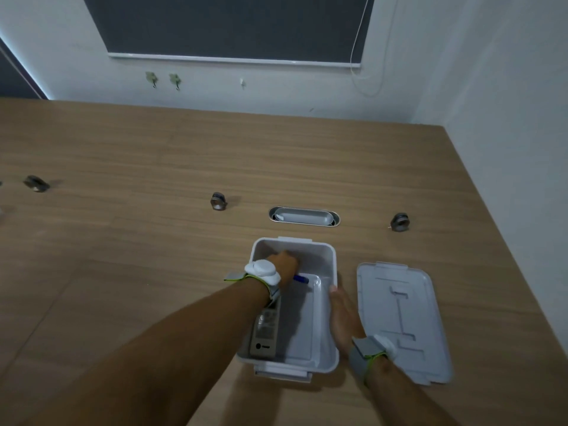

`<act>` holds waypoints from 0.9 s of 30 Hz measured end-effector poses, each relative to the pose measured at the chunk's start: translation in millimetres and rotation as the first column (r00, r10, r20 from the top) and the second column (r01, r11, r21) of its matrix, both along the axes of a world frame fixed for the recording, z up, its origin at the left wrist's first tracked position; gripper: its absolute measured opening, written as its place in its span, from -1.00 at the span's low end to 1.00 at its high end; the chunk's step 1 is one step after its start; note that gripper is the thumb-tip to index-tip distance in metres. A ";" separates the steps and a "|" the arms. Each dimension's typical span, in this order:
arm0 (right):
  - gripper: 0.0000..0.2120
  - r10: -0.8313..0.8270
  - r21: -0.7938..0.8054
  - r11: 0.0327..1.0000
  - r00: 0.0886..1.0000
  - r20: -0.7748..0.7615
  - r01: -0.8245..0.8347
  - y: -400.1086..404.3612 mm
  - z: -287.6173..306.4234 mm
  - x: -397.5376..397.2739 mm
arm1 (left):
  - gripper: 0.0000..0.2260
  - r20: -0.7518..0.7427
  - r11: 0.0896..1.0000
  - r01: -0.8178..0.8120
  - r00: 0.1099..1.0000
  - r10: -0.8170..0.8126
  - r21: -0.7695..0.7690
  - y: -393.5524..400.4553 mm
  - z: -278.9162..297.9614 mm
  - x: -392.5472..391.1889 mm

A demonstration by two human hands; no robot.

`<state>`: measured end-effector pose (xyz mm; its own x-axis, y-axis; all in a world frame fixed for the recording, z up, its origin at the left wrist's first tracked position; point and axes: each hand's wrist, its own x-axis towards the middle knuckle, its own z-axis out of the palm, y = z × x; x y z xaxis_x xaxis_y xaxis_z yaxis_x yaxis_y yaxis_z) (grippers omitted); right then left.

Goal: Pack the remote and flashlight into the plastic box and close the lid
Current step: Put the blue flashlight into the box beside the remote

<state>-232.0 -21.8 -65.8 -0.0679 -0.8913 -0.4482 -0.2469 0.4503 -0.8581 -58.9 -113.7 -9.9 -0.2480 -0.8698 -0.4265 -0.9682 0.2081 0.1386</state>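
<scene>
Here the worktop lies bare left of the plastic box. Remote lies along its left wall; left hand inside, curled on the blue flashlight. Right hand flat, fingers straight, against the box's right wall; lid just beyond.

Desk: light brown, straight wood-grain pattern.
Plastic box: pale grey, translucent white at rim.
Lid, right of box: same pale grey, raised line pattern on top face.
Remote, inside box at left wall: beige-grey body, rows of lighter buttons, one dark round button at near end.
Flashlight, inside box: only a dark blue end visible.
Wrist bands on both arms: white and grey, yellow-green edging.
Cable slot beyond box: silver-grey rim, grey insert.
Three small fittings beyond box: dark metallic grey.
Wall: off-white; blind: charcoal, white bottom rail.
</scene>
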 end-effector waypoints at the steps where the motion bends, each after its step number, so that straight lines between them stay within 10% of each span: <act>1: -0.33 -0.005 0.004 1.000 1.000 -0.014 0.005 -0.2 9.5 2.2 | -0.78 0.021 1.000 0.000 1.000 0.000 0.011 -1.8 -5.0 -1.3; 14: -0.63 -0.039 0.022 0.999 0.999 -0.012 0.039 3.6 41.8 6.3 | -0.74 0.262 0.987 0.139 0.958 -0.115 -0.076 -5.4 -39.9 -17.1; 27: -0.37 -0.144 -0.017 0.990 0.986 -0.079 0.143 1.2 10.6 11.1 | -0.71 0.270 0.957 0.251 0.940 -0.206 -0.145 -9.8 -48.3 -13.6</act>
